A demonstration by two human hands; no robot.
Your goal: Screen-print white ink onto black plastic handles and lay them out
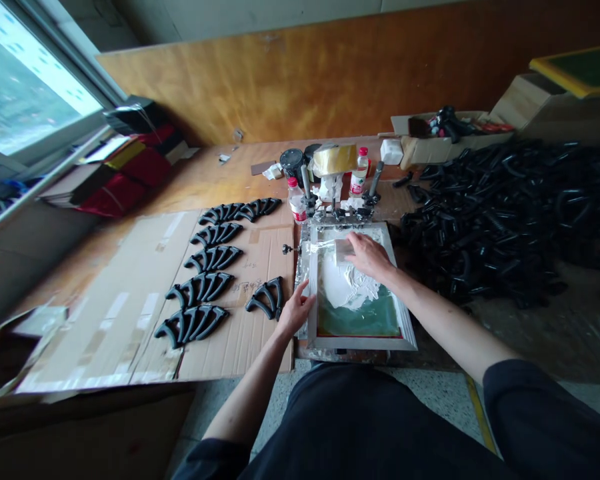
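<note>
A silver-edged screen-printing frame (406, 335) lies in front of me, its green mesh partly covered with thick white ink (347, 283). Toward the far end of the mesh, my right hand (369, 256) is closed on a pale, flat scraper (343, 251) resting in the ink. My left hand (297, 309) is at the frame's left edge, fingers stretched out and apart; whether it presses on the frame I cannot tell. Just left of that hand, a small group of curved black plastic parts (266, 298) sits on cardboard. The frame's far side meets a metal clamp stand (340, 215).
Rows of similar black parts (200, 288) lie on the cardboard sheet (153, 267). A large heap of black parts (500, 213) fills the right side. Behind the frame stand two red-capped bottles (359, 173) and a black tub (291, 162). Folders (125, 167) are stacked by the window.
</note>
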